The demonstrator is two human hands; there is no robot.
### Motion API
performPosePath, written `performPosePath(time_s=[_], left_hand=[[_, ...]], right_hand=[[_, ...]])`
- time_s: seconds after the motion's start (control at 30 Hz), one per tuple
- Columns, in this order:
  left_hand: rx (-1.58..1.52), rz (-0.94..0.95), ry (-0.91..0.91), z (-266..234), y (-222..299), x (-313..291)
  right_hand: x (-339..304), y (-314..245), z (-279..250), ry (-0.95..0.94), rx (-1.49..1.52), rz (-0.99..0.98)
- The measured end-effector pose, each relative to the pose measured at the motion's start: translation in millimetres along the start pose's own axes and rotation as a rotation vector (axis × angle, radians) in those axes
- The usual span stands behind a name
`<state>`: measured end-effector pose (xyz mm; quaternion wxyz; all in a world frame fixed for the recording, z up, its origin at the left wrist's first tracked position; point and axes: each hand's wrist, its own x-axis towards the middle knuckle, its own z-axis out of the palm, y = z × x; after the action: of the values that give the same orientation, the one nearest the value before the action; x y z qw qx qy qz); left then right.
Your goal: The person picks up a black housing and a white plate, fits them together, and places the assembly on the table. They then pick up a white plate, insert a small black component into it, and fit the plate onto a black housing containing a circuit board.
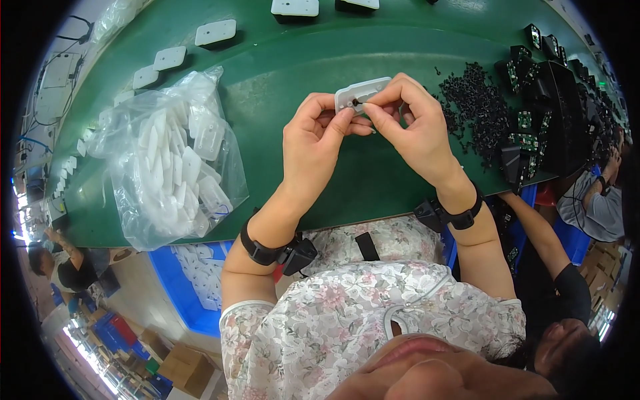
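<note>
A white plastic cover (365, 87) with rounded corners is gripped at its left side between the thumb and fingers of my left hand (311, 143). My right hand (415, 130) pinches a small black part (357, 103) against the cover's face, near its lower left corner. Both hands are held above the green table. To the right of my right hand lies a loose heap of small black parts (479, 110). Left of my left hand, a clear plastic bag (233, 170) holds many more white covers (175, 167).
White-topped black boxes (216, 32) stand in a curved row along the table's far left side. Black housings with green circuit boards (525, 142) crowd the right. Below the table edge sits a blue bin (175, 283) of white pieces. A co-worker's arm (543, 233) reaches in at right.
</note>
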<state>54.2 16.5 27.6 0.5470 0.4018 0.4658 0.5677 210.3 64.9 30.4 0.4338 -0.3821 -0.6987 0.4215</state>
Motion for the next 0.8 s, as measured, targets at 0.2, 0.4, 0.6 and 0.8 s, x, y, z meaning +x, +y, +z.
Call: performPosePath(time_s=[0.2,0.4,0.6,0.8], left_hand=[[0.022,0.1,-0.004,-1,-3,0],[0.049,0.153,0.002,-3,-2,3],[0.014,0.093,-0.002,-4,3,0],[0.057,0.119,-0.047,-3,0,0]], right_hand=[[-1,-3,3,-0.029,0.02,0.102],[-2,-6,3,-0.06,-0.078,0.004],[4,-1,-9,0.109,-0.148,-0.161],[3,5,-9,-0.138,0.116,0.113]])
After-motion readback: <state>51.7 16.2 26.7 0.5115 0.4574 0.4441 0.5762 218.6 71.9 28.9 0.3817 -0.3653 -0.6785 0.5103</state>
